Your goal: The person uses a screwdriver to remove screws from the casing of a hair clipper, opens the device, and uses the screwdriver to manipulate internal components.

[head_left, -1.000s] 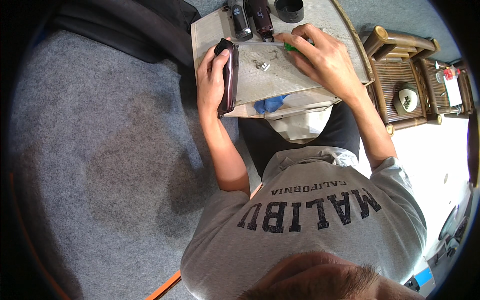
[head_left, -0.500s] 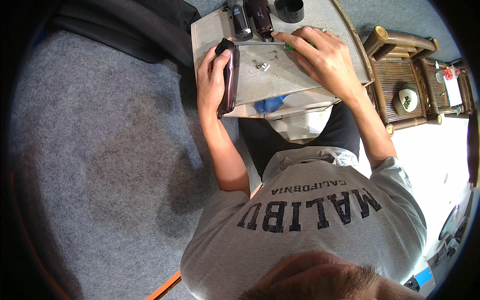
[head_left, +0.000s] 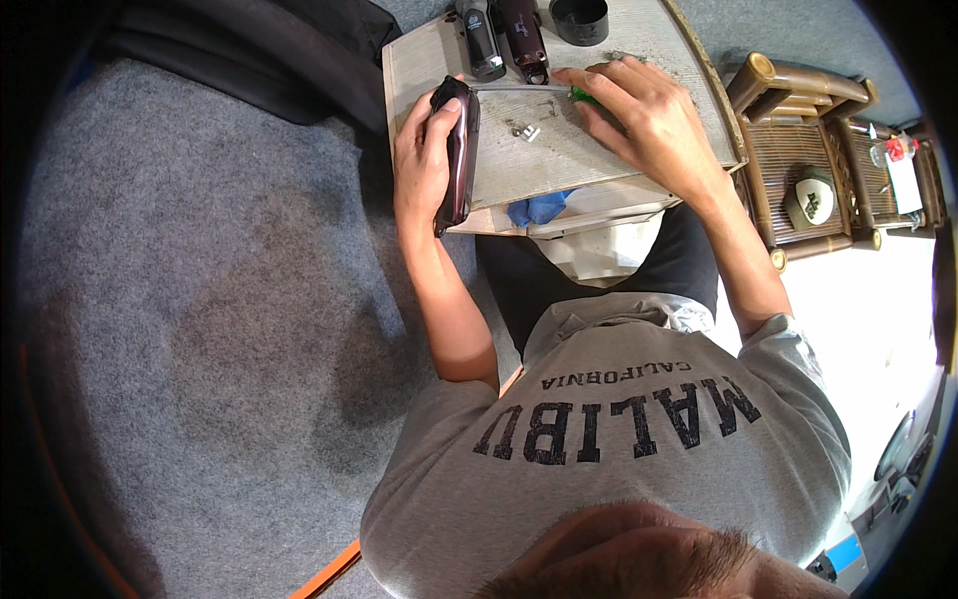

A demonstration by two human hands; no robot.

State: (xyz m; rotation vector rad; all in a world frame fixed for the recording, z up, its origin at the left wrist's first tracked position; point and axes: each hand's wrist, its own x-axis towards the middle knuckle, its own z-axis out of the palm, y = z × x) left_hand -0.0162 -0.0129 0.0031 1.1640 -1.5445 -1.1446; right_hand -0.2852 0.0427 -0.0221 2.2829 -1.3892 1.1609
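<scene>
My left hand (head_left: 421,165) is wrapped round a dark maroon hair clipper (head_left: 460,165), held on its side at the table's left edge. My right hand (head_left: 654,125) is closed round a screwdriver with a green handle (head_left: 582,95), mostly hidden under the fingers. Its thin metal shaft (head_left: 524,87) points left and its end meets the clipper near the top; the exact contact is too small to make out. Between my hands, small metal and white parts (head_left: 526,132) lie on the wooden tabletop (head_left: 499,180).
Behind my hands lie a black-and-grey clipper (head_left: 482,45) and a maroon clipper body (head_left: 521,40), beside a round black container (head_left: 579,20). A blue cloth (head_left: 541,208) shows in the drawer below. Bamboo furniture (head_left: 798,150) holding a cap (head_left: 810,200) stands to the right.
The fingers of my right hand have shifted slightly round the green handle. My left hand and its clipper stay in nearly the same place.
</scene>
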